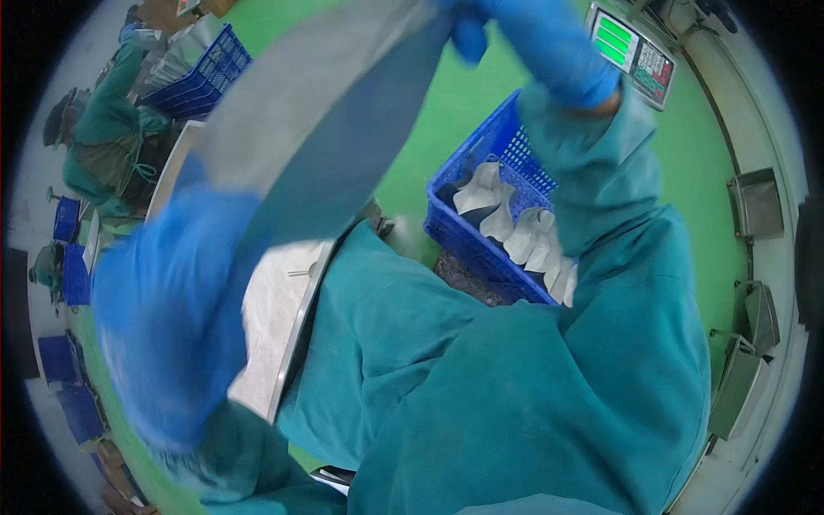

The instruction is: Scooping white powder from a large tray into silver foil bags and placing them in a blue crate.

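A long, flat piece (335, 129), pale grey along one side and dark blue-grey along the other, spans between my two hands across the upper middle. My left hand (180, 309), in a blue glove and blurred, grips its lower end beside a pale tabletop (277, 309) with a metal rim. My right hand (547, 51), also blue-gloved and blurred, holds its upper end near the top edge. Below my right hand stands a blue plastic crate (489, 248) with several wavy, pale-and-dark pieces (486, 187) in it. Motion blur hides the fingertips of my left hand.
A digital scale (634, 55) with a lit green display is at upper right. At upper left a co-worker (106, 141) in a green gown works beside a blue crate (199, 80) of pale pieces. Metal bins (759, 203) line the right wall; blue containers (80, 412) stand far left.
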Action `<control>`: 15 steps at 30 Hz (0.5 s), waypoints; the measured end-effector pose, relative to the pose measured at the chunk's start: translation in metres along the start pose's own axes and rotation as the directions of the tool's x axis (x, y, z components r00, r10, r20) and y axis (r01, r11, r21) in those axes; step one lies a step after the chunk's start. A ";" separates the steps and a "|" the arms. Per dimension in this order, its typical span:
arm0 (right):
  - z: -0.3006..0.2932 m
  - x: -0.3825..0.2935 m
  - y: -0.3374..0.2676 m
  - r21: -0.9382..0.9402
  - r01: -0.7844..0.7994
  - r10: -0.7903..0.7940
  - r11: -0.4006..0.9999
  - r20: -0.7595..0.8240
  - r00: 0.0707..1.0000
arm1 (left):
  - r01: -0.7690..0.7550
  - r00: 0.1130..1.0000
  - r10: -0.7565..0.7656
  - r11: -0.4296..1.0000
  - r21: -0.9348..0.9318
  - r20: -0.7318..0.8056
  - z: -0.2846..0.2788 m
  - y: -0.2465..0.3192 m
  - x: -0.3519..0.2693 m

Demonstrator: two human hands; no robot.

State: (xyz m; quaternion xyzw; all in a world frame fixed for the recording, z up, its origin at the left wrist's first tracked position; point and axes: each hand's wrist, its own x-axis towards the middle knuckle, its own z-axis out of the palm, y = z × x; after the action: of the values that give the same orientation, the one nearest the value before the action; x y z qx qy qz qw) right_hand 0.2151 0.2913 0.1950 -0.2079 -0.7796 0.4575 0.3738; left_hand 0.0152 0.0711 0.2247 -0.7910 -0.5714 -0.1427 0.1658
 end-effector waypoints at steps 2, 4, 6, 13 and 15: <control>-0.062 -0.004 0.005 -0.255 0.065 -0.094 0.965 -0.102 0.990 | -0.032 0.999 0.017 0.953 -0.300 -0.051 0.062 0.000 0.063; -0.111 0.004 0.036 -0.380 -0.007 -0.035 0.925 -0.104 0.994 | -0.065 0.998 0.051 0.870 -0.489 -0.041 0.108 0.008 0.107; -0.124 0.006 0.053 -0.571 -0.160 0.098 0.805 -0.139 0.985 | -0.053 0.999 0.038 0.813 -0.580 -0.039 0.169 0.017 0.132; -0.172 -0.046 0.243 -0.856 -0.446 0.476 0.262 -0.287 0.831 | -0.055 0.981 0.157 0.791 -0.609 0.115 0.398 0.103 0.157; -0.171 -0.077 0.309 -0.862 -0.488 0.519 0.134 -0.359 0.776 | 0.102 0.942 0.103 0.820 -0.563 0.320 0.445 0.131 0.160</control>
State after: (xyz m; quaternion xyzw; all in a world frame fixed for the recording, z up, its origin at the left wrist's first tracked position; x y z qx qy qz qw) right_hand 0.3905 0.4879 -0.0518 -0.6228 -0.7818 0.0303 0.0002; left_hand 0.2050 0.3596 -0.1243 -0.8166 -0.5216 -0.1705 -0.1789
